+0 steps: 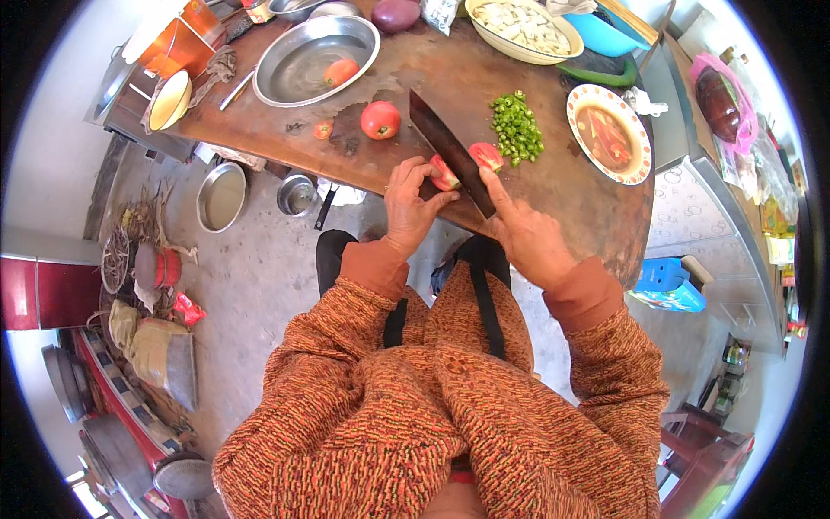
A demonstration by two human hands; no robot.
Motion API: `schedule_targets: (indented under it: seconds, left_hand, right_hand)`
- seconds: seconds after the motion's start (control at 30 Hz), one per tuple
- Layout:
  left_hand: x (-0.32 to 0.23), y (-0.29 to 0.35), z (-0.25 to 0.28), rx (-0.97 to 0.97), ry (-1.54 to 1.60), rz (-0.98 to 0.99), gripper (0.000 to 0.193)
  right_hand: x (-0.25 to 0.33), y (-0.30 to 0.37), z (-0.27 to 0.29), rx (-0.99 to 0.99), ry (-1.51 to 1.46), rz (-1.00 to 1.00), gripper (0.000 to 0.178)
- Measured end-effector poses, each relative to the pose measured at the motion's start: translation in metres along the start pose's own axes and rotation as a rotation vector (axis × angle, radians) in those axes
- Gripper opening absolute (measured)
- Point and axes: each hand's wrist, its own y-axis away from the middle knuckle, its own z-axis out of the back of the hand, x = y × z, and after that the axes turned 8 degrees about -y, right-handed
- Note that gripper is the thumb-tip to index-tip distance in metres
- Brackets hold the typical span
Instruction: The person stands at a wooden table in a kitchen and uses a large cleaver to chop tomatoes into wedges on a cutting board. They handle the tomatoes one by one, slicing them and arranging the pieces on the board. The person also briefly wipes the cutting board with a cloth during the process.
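Note:
A dark cleaver (439,137) stands between two cut pieces of tomato near the table's front edge. My right hand (529,232) is closed round its handle end, with the forefinger stretched along the blade. My left hand (410,206) pinches the left tomato piece (444,175) against the tabletop. Red and juicy, the other tomato piece (487,156) lies just right of the blade. A whole tomato (380,120) rests to the left, beside a small tomato scrap (322,130). Chopped green peppers (516,128) form a pile beyond the right piece.
On the wooden table (553,199) stand a metal basin (268,69) with water and a tomato, a patterned plate (638,156) of tomato pieces, and a bowl (519,54) of pale slices. A knife (237,90) lies at the left. Metal pans (207,221) sit below the table.

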Motion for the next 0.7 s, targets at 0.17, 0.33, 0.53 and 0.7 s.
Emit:
schedule_targets:
  seconds: [0.17,0.33,0.53,0.7]
  left_hand:
    - [0.010,0.008,0.009,-0.018,-0.105,-0.035,0.047]
    - [0.004,0.009,0.005,0.001,-0.150,-0.034,0.040]
    - [-0.002,0.007,0.000,0.005,-0.163,-0.022,0.035]
    - [0.002,0.008,-0.003,-0.031,-0.159,-0.043,0.034]
  right_hand:
    - [-0.035,-0.007,0.004,-0.130,-0.319,0.051,0.079]
    - [-0.015,0.013,0.025,-0.195,-0.495,-0.005,0.074]
    - [0.009,0.034,0.044,-0.102,-0.470,-0.017,0.071]
    - [0.011,0.038,0.037,-0.110,-0.404,0.022,0.072]
